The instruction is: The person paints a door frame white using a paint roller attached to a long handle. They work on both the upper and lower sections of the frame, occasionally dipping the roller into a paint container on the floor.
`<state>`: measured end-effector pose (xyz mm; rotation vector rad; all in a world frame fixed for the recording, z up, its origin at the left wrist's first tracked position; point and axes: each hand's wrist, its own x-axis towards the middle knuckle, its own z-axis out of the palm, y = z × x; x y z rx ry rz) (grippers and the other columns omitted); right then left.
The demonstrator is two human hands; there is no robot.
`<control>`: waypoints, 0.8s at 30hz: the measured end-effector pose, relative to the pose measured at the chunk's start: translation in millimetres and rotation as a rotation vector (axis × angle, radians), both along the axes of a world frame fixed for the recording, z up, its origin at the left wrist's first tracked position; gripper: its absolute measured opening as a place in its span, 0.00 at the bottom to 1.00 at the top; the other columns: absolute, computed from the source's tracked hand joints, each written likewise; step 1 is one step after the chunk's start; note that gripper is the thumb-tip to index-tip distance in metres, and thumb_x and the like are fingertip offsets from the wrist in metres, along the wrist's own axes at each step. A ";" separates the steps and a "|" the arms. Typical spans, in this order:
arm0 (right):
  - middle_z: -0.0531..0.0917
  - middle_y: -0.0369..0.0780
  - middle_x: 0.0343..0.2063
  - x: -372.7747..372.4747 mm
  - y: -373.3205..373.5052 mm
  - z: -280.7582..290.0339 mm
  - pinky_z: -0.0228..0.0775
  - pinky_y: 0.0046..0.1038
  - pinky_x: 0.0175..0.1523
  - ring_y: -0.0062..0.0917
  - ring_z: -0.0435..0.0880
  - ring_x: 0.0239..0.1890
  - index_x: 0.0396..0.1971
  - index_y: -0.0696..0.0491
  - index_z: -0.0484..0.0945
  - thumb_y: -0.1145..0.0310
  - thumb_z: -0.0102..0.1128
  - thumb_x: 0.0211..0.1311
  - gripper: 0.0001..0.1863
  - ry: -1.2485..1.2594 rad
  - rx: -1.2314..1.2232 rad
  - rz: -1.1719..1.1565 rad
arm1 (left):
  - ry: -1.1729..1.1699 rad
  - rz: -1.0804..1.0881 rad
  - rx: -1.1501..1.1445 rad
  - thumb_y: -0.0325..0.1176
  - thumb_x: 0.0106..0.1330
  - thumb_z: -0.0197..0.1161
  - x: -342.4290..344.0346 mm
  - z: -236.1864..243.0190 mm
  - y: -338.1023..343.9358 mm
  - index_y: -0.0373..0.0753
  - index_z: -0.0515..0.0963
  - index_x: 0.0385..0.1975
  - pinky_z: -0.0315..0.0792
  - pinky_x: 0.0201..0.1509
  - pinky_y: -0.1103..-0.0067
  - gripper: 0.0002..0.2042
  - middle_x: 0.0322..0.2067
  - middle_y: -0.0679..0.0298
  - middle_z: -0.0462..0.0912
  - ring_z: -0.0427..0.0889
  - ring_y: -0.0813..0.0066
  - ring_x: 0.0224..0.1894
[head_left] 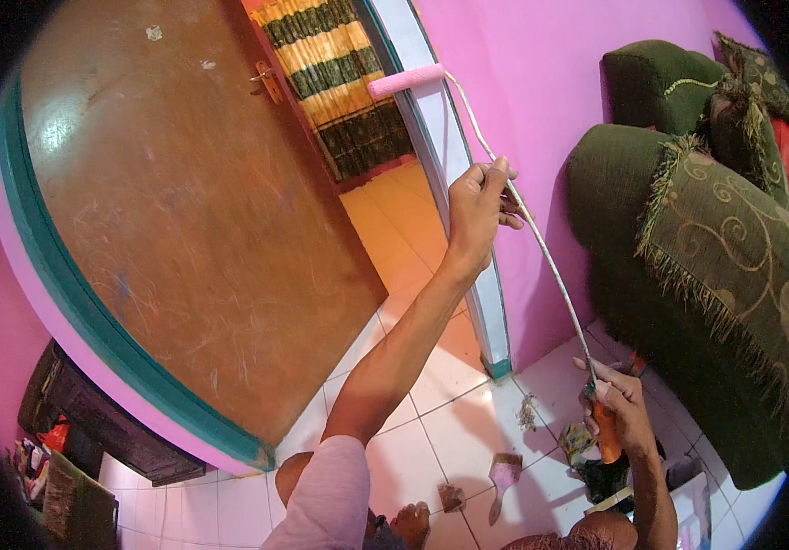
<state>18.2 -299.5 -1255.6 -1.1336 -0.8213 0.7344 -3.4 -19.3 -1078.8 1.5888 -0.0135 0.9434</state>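
A paint roller (546, 257) with a long, thin, pale rod is held in both hands. Its pink roller sleeve (405, 81) lies across the white door frame (431, 128) at the upper middle; whether it touches the surface I cannot tell. Partway along the rod, my left hand (479, 206) pinches it between thumb and fingers, arm stretched up. My right hand (624, 403), low on the right, is closed around the orange handle (607, 435). Pink paint covers the wall (523, 82) beside the frame.
A brown door (193, 211) stands open at left. A green sofa (624, 211) with a fringed cover (734, 229) sits close on the right. On the white tiles lie a pink-stained paintbrush (504, 472) and a small brown piece (451, 498). A striped curtain (321, 73) hangs beyond the doorway.
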 end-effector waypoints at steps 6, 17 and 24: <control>0.73 0.32 0.18 -2.1 16.6 31.8 0.63 0.19 0.23 0.15 0.70 0.17 0.62 0.59 0.72 0.60 0.54 0.68 0.26 0.016 0.097 0.019 | -0.031 0.023 0.058 0.46 0.74 0.54 3.1 28.9 4.7 0.33 0.74 0.38 0.74 0.23 0.82 0.18 0.23 0.61 0.78 0.82 0.74 0.22; 0.72 0.35 0.18 6.2 49.2 71.5 0.62 0.20 0.18 0.15 0.69 0.13 0.62 0.59 0.71 0.57 0.53 0.68 0.28 -0.051 0.177 -0.013 | -0.060 0.031 0.110 0.50 0.74 0.52 3.6 67.4 3.9 0.32 0.75 0.39 0.74 0.23 0.82 0.21 0.24 0.62 0.77 0.83 0.72 0.22; 0.70 0.32 0.17 7.6 68.3 105.5 0.61 0.19 0.19 0.15 0.68 0.14 0.62 0.59 0.70 0.58 0.51 0.69 0.27 -0.074 0.242 0.043 | -0.072 0.006 0.145 0.52 0.75 0.48 -9.6 73.3 1.6 0.31 0.75 0.41 0.73 0.23 0.83 0.24 0.23 0.62 0.76 0.82 0.72 0.23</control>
